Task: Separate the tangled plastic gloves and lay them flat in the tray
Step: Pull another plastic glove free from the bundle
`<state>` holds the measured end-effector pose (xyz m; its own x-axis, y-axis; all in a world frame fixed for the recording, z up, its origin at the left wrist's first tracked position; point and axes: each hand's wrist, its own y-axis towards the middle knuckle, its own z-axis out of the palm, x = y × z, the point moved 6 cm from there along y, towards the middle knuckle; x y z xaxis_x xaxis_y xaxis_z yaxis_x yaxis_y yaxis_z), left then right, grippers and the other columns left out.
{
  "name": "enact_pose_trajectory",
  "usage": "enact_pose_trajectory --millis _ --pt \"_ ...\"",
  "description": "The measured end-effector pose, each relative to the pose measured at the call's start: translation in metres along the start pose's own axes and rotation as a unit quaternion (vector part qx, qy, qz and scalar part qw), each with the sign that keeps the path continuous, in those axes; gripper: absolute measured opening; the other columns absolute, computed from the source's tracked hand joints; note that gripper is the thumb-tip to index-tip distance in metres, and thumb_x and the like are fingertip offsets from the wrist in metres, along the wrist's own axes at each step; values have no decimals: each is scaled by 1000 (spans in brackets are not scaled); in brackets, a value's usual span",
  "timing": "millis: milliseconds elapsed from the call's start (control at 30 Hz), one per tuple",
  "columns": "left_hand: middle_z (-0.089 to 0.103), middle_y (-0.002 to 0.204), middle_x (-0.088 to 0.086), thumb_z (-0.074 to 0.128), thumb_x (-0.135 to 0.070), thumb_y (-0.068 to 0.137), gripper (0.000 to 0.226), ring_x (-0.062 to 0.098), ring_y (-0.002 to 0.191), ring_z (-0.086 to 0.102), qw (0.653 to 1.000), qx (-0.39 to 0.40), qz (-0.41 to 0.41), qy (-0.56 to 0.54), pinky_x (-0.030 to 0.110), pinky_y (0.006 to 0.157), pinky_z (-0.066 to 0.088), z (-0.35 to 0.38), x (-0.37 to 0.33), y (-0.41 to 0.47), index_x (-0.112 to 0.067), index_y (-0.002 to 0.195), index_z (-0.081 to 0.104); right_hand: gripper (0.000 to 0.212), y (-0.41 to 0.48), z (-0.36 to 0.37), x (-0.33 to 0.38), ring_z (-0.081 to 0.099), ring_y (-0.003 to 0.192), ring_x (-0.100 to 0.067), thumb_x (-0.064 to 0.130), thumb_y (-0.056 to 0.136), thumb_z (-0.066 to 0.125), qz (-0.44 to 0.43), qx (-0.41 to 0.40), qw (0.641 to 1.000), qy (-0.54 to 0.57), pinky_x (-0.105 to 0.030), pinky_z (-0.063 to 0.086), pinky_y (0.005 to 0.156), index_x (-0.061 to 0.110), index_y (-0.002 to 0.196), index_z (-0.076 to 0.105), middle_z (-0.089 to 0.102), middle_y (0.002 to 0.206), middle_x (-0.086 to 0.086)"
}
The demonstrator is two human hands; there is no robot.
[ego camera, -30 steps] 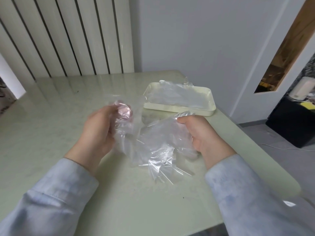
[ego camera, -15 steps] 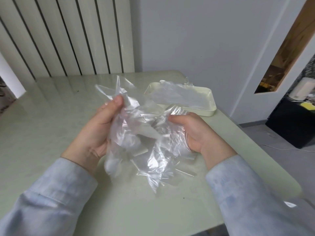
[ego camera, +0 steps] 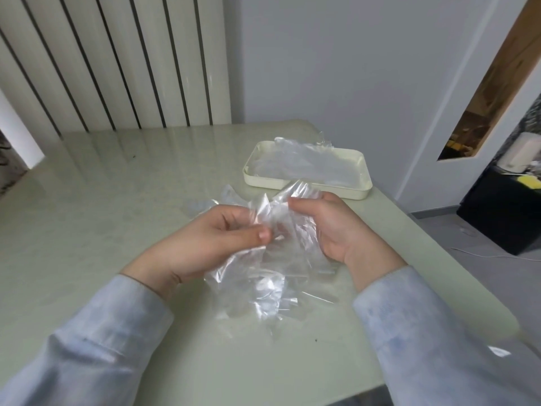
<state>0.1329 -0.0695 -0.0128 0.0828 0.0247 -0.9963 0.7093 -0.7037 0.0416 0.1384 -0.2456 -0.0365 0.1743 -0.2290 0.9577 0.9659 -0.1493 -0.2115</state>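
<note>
Obs., from beside the table point(ego camera: 117, 200). Both forearms, in pale blue sleeves point(ego camera: 102, 332), come in over the near edge.

Left hand point(ego camera: 222, 238): palm turned up and inward. The thumb is pressed against the forefinger, pinching a fold of clear film. Grasping.

Right hand point(ego camera: 336, 230): fingers are curled round the opposite side of the same bundle, with the thumb tip pointing toward the left hand. Grasping.

Tangled gloves point(ego camera: 272, 273): one crumpled mass of clear plastic, held between the two hands. The upper part stands up between the thumbs. The lower part hangs below the hands and trails onto the table toward the person. Single gloves cannot be counted in the mass.

Cloudy film point(ego camera: 205, 204): lies on the table just beyond the left hand's fingers. I cannot tell whether it is joined to the bundle.

Tray point(ego camera: 263, 181): cream, rectangular, with rounded corners. It sits on the table beyond the right hand, near it but not touching. Flat gloves point(ego camera: 307, 165) lie spread inside, and one edge sticks up over the far rim.

Surroundings: a white ribbed panel point(ego camera: 117, 68) stands beyond the left hand. A dark cabinet point(ego camera: 503, 212) sits well off to the right of the right hand.
</note>
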Motion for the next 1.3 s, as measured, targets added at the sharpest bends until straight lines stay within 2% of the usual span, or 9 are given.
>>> enact_pose_trajectory --millis 67,200,533,600,733,900,1067,1200,1300 --pt "72 122 12 69 -20 86 32 26 118 68 1000 -9 1 16 37 104 52 -5 4 2 0 110 73 17 -4 4 2 68 96 -37 1 93 66 -4 24 1000 5 -55 53 95 -2 110 68 68 102 -25" --pt "70 129 9 71 -31 86 46 24 124 64 997 -73 18 6 40 110 46 -18 4 4 0 119 70 25 -3 3 2 65 114 -46 1 93 67 -10 17 1000 -13 -58 48 105 -10 115 67 66 121 -33" --pt "73 122 3 64 -30 90 19 18 114 69 989 -125 22 -73 29 94 55 -20 -1 2 -18 87 79 35 -2 2 2 67 117 -30 10 79 81 -9 55 998 -15 -52 41 114 3 110 67 74 99 -8" --pt "74 116 5 75 -36 86 28 17 109 69 987 -136 21 -77 28 91 54 -24 1 3 -9 80 74 57 -2 2 1 66 117 -32 16 68 81 4 69 998 -12 -51 43 113 -1 120 64 73 103 -9" --pt "77 91 5 81 -29 79 23 13 86 73 990 -136 25 -41 20 75 55 -26 3 3 -7 86 76 38 -5 6 2 71 93 -27 7 69 74 7 119 993 26 -43 51 98 2 107 73 73 94 -12" --pt "70 67 -7 70 -18 89 14 1 59 61 979 -199 52 -2 12 57 47 -23 -4 2 -6 84 76 42 -6 9 1 65 102 -37 13 82 71 18 117 992 35 -53 49 102 -8 118 68 67 109 -24" --pt "67 70 1 69 -29 88 29 9 63 58 966 -253 45 -33 19 59 48 -32 1 3 -1 86 75 14 -4 4 5 69 72 -22 16 97 63 -10 74 997 35 -32 54 68 7 95 73 72 79 -7" --pt "51 61 3 65 -25 97 40 12 56 45 958 -279 42 -47 23 54 39 -35 4 3 11 78 61 16 -3 2 6 68 73 -20 17 96 66 -19 42 999 30 -31 54 68 5 105 70 72 77 -4" --pt "49 72 10 65 -27 97 47 21 65 43 957 -282 46 -57 32 62 36 -35 4 3 17 84 55 13 -4 1 7 69 71 -18 14 95 67 -28 42 998 31 -33 52 72 12 86 74 73 74 -1"
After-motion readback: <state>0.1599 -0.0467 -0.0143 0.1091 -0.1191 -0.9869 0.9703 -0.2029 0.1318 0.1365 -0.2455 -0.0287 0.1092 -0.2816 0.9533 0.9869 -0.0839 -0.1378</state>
